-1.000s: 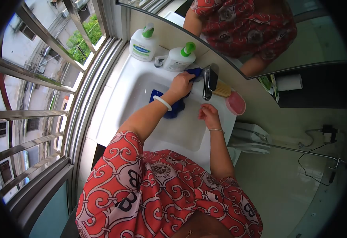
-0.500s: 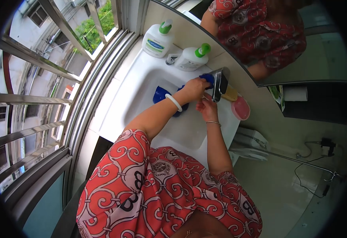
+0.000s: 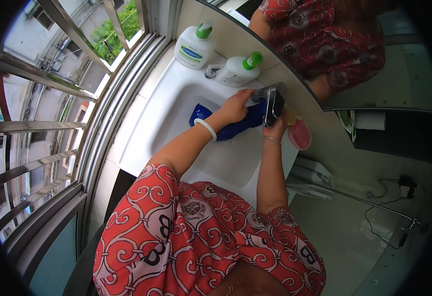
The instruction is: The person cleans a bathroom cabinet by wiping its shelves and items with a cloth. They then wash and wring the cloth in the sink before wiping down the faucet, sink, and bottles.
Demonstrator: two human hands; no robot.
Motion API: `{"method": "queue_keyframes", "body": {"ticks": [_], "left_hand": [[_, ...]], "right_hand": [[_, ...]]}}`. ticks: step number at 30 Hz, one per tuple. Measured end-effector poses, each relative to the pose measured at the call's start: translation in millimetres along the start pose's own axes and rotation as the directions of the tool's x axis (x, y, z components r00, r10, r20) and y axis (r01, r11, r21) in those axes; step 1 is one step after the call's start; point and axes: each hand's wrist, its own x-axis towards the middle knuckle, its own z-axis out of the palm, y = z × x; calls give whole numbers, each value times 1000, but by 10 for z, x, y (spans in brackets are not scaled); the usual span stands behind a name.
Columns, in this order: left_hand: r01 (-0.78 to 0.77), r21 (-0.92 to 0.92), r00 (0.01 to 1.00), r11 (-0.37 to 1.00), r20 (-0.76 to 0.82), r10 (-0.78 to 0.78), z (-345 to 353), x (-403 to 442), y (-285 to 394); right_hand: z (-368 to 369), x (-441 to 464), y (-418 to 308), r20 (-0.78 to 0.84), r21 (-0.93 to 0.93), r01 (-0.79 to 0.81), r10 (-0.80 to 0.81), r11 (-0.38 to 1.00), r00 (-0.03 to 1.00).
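A blue cloth (image 3: 232, 129) stretches across the white sink (image 3: 176, 118), from the basin's left side up to the faucet (image 3: 274, 106). My left hand (image 3: 234, 106), with a white bangle at its wrist, is closed on the upper part of the cloth, its fingertips close to the faucet's base. Just below and behind the spout is my right hand (image 3: 276, 128), a thin bracelet at its wrist. The faucet hides most of its fingers, and what they hold cannot be made out. The cloth's right end reaches the faucet beside this hand.
Two white pump bottles (image 3: 194, 48) (image 3: 237, 70) stand on the back rim with a small tube (image 3: 213, 71) between them. A yellow item (image 3: 290, 116) and a pink dish (image 3: 300, 134) are right of the faucet. A mirror (image 3: 354, 59) hangs above; a barred window is left.
My right hand has moved up behind the spout. My left hand, first up by the bottles, has shifted right, then slightly back left. The cloth is now stretched out toward the faucet.
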Motion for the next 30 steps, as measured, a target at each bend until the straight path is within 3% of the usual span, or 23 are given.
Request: {"method": "queue_keyframes", "body": {"ticks": [1,4,6,7,10,12,14,16,19,22,25,28,30], "left_hand": [[-33,22,999,999,29,33,17,8,-67],[-55,33,993,998,111,51,51,42,-97],[-31,25,988,999,152,27,52,28,-58],[-21,23,986,1000,168,17,29,44,-54],[16,-24,975,1000,223,-10,-59,83,-19],[43,-49,964,998,266,-28,-94,125,-11],[74,-64,949,995,312,-51,-88,168,-51],[74,-90,954,993,295,-45,-114,176,-69],[73,-130,961,989,274,-35,-89,164,-51],[84,-131,960,988,278,-45,-94,148,-17],[98,-101,962,990,264,-68,-109,164,-3],[99,-92,958,991,277,-70,-70,190,18],[109,-86,956,990,281,-81,-80,181,-10]], "right_hand": [[32,77,22,-25,5,36,-36,999,999],[20,270,52,3,-313,183,-192,932,981],[-499,825,117,95,-736,203,-200,645,975],[-593,936,130,160,-841,239,-200,486,967],[-588,1057,95,404,-906,419,-185,54,896],[-525,1024,43,388,-907,411,-193,92,901],[-456,959,-3,317,-902,359,-196,239,928],[-330,751,-160,181,-850,236,-158,472,971],[-174,378,-245,67,-378,170,-156,910,986],[-52,407,-208,-8,-495,163,-192,853,981],[65,515,-287,169,-819,182,-74,545,983],[-223,633,-59,205,-714,181,-45,676,978],[-347,501,130,122,-588,45,33,808,992]]}}
